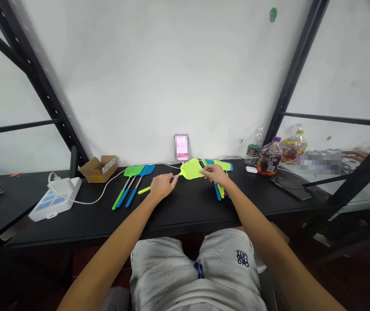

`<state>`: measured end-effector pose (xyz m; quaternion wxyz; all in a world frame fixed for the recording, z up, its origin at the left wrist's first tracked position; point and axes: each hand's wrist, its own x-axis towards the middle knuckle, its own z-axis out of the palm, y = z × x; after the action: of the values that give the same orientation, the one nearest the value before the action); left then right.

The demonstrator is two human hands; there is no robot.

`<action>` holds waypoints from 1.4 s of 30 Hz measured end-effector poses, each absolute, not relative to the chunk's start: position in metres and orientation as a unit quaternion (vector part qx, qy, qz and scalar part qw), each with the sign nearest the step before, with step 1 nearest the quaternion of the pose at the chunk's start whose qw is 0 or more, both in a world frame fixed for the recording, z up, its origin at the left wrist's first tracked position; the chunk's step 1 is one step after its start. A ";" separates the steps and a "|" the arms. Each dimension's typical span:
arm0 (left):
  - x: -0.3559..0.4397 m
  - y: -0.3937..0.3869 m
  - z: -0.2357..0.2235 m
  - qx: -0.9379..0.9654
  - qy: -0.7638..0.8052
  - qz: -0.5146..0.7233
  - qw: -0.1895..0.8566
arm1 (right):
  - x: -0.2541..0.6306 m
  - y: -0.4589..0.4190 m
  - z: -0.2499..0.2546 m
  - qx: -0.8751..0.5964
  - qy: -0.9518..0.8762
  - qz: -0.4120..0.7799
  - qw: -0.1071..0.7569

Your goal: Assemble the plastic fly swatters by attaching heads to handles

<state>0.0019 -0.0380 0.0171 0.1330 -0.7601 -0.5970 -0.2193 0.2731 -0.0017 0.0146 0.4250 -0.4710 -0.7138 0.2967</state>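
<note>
A yellow-green fly swatter is held level above the black table, its handle end pointing left. My left hand is closed around its shaft, near the neck. At the right edge of the swatter's perforated head, my right hand pinches the rim between thumb and fingers. Under and beyond my right hand lies a pile of blue and yellow-green fly swatters, partly hidden by it. To the left, a green fly swatter and blue fly swatters lie side by side, handles toward me.
A phone leans on the wall. On the left are an open cardboard box and a white power strip with a cable. On the right stand bottles, a white case and a dark phone. Another person's hand shows far right.
</note>
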 end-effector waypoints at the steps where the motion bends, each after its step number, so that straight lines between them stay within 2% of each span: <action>1: 0.002 -0.038 0.017 -0.761 -0.596 -0.219 0.132 | 0.273 0.000 0.013 -0.470 -0.715 0.300 0.422; 8: 0.003 -0.035 0.014 -0.766 -0.589 -0.224 0.127 | 0.271 0.004 0.011 -0.473 -0.722 0.258 0.434; 19: 0.003 -0.035 0.015 -0.763 -0.595 -0.217 0.126 | 0.270 0.008 0.009 -0.486 -0.736 0.099 0.461; 42: 0.005 -0.032 0.016 -0.751 -0.620 -0.200 0.112 | 0.271 0.008 0.009 -0.494 -0.728 -0.023 0.475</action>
<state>0.0051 -0.0325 0.0158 0.1118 -0.7507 -0.6197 -0.1998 0.2705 0.0084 0.0085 0.4754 -0.4936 -0.7279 -0.0229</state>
